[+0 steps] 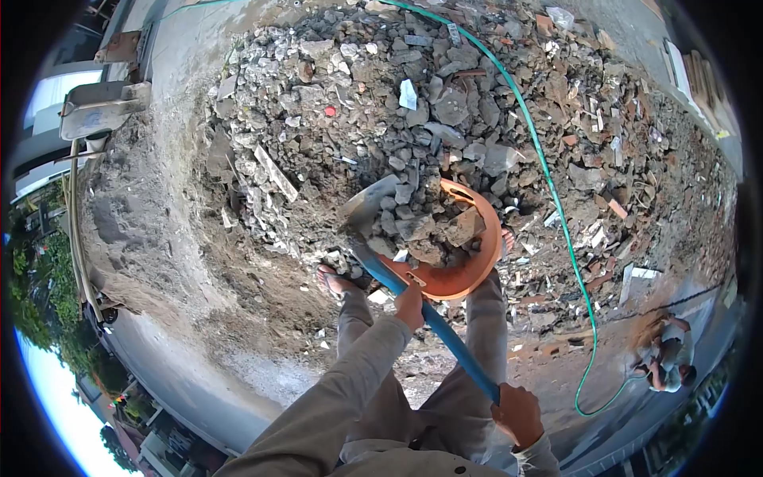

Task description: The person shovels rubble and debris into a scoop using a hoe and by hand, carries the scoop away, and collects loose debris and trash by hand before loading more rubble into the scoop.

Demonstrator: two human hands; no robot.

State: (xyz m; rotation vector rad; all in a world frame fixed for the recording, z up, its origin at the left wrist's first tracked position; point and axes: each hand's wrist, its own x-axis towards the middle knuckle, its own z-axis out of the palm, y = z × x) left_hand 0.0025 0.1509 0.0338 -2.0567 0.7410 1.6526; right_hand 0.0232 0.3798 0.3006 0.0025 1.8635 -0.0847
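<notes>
Our grey sleeves (338, 397) extend; left hand (409, 308) and right hand (518, 413) grip the hoe (459, 346) beside the orange basin (449, 284) of rubble (429, 238).

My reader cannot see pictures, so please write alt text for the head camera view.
A person's left hand and right hand hold a blue-handled hoe, its blade at the stones in an orange basin by a rubble heap. A green hose crosses the heap; a wheelbarrow is at upper left, another person at lower right.
</notes>
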